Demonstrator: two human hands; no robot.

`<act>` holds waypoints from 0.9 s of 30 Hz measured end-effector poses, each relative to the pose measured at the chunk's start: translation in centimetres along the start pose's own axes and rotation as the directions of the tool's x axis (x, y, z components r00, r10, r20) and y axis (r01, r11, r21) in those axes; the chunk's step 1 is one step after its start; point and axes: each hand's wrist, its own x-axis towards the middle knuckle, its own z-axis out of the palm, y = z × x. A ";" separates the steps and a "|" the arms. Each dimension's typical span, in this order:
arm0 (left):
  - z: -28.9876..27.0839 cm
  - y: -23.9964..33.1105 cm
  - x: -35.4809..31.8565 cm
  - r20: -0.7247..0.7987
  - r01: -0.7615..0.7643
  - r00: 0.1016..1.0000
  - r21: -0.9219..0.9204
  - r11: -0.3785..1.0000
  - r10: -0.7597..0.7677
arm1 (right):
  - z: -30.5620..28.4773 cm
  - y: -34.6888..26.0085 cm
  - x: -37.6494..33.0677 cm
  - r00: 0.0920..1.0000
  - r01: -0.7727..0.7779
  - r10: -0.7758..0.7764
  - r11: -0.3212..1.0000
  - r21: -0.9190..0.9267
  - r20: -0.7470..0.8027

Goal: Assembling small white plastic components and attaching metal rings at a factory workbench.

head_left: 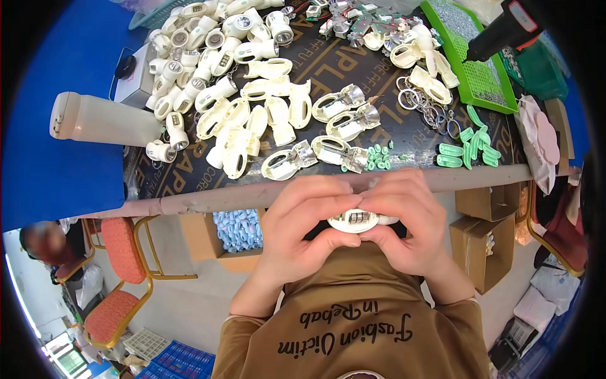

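Note:
In front of the table edge, both hands hold one small white flashlight point(355, 222). A slot in its upward side shows a row of silvery cells. My left hand point(303, 221) pinches its left end between thumb and fingers, and my right hand point(407, 221) grips the right end the same way. Fingertips hide part of its body. Just beyond the hands lie several open half shells point(338, 150) with shiny reflectors fitted. Beside these sit small green buttons point(379, 156). Farther right are longer green strips point(470, 148).
Loose cream shells point(281, 120) spread over the table, with a heap of white flashlights point(189, 69) at back left. A white bottle point(104, 120) lies left. Metal rings point(413, 101), circuit boards point(353, 22), a green tray point(489, 95) and a black power tool point(502, 38) occupy the right.

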 end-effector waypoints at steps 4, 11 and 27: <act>0.5 0.0 -0.4 -0.071 -0.078 0.994 0.002 0.997 0.078 | 0.1 0.1 0.0 0.999 0.051 -0.052 0.999 -0.005 -0.012; 1.3 -1.0 -1.9 -0.014 0.194 0.973 -0.495 0.847 -0.231 | -1.1 0.6 -0.3 0.986 0.106 -0.101 0.994 -0.031 0.134; 0.7 0.5 -0.7 0.624 0.677 0.727 -0.721 0.149 -0.286 | -3.2 0.6 -0.6 0.989 0.120 -0.109 0.985 0.123 -0.095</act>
